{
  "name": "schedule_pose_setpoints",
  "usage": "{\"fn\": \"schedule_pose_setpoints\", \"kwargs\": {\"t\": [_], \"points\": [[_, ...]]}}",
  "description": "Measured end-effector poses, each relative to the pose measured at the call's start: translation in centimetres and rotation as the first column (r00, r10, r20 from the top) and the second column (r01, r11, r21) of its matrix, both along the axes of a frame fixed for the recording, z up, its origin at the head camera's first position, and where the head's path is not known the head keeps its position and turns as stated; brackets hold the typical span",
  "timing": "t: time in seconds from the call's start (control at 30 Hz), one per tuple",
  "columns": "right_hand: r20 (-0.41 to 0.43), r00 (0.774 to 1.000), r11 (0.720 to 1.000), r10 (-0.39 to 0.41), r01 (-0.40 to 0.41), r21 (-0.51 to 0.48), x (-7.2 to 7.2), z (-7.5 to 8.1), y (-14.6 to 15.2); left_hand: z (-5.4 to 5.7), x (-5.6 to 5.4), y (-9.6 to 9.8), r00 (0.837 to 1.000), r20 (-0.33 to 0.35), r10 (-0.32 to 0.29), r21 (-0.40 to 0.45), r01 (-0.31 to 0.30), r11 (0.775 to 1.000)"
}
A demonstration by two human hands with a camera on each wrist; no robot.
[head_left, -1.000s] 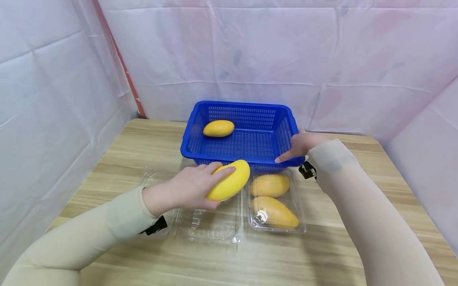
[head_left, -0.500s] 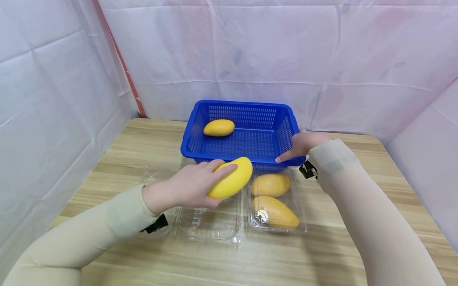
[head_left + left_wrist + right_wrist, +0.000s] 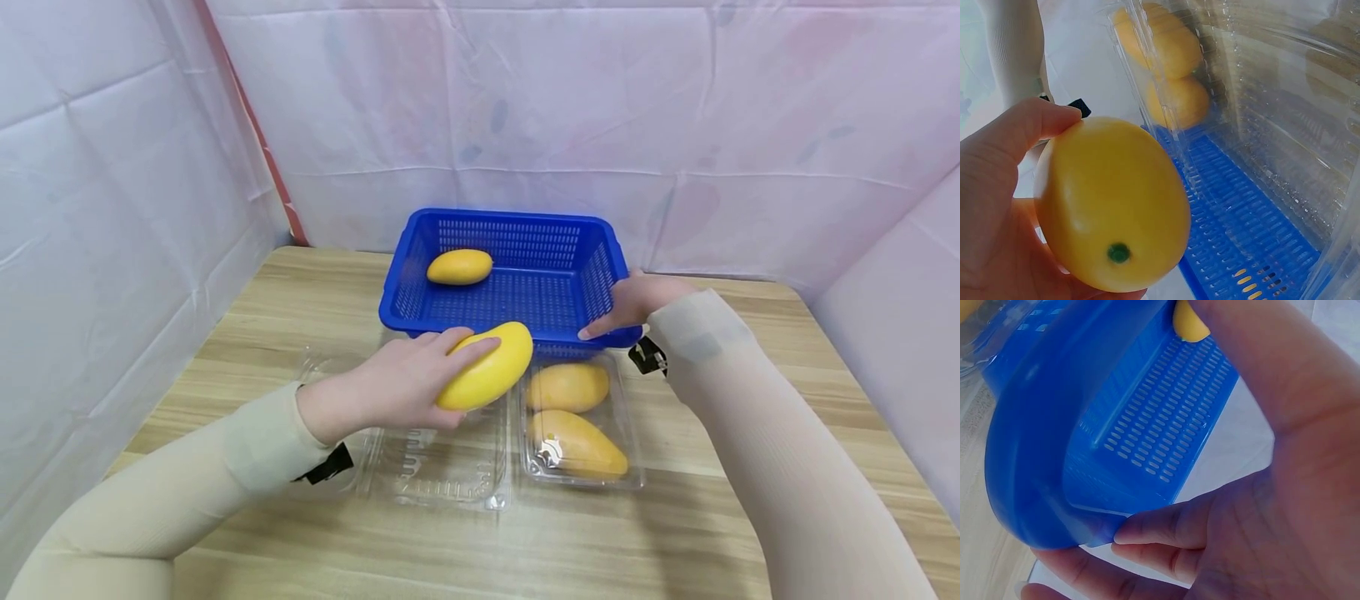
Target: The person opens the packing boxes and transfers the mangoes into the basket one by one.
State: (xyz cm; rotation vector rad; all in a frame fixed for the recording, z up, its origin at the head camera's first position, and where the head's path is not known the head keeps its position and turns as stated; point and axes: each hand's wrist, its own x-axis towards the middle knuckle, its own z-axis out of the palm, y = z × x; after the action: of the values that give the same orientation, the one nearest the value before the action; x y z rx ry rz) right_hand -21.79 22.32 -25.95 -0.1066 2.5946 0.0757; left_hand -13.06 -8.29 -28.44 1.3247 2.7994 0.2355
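Observation:
My left hand (image 3: 405, 379) grips a yellow mango (image 3: 491, 367), thumb on one side and fingers round the other. The mango's small green stem spot faces the camera in the left wrist view. It hangs over an opened clear plastic clamshell box (image 3: 442, 492), near the front wall of a blue plastic basket (image 3: 517, 216). At the basket's front right corner, my right hand (image 3: 637, 300) holds the rim, its thumb reaching over the edge and its fingertips against the outer side in the right wrist view. One mango (image 3: 460, 267) lies inside the basket at the left.
Right of the opened box stands a second clear box (image 3: 636, 471), with two mangoes (image 3: 577, 446) under its clear plastic. Both boxes sit close before the basket on the wooden table (image 3: 480, 554). Pale cloth walls (image 3: 562, 100) enclose the back and sides.
My left hand has carried its mango slightly away from me and to the right, toward the basket. The right hand stays at the basket rim.

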Motion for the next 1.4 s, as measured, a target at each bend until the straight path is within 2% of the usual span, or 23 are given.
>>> {"fn": "schedule_pose_setpoints", "kwargs": {"t": [0.23, 1.17, 1.4], "points": [[-0.001, 1.000, 1.000, 0.003, -0.003, 0.006, 0.0, 0.1, 0.1, 0.2, -0.3, 0.0, 0.999, -0.033, -0.015, 0.008, 0.015, 1.000], [-0.008, 1.000, 1.000, 0.015, -0.015, 0.002, 0.1, 0.1, 0.0, 0.4, -1.1, -0.4, 0.999, -0.041, -0.001, 0.009, 0.002, 1.000], [-0.004, 1.000, 1.000, 0.014, -0.014, 0.010, 0.2, 0.1, 0.0, 0.7, -1.7, -0.5, 0.999, -0.037, 0.010, 0.010, -0.009, 1.000]]}}
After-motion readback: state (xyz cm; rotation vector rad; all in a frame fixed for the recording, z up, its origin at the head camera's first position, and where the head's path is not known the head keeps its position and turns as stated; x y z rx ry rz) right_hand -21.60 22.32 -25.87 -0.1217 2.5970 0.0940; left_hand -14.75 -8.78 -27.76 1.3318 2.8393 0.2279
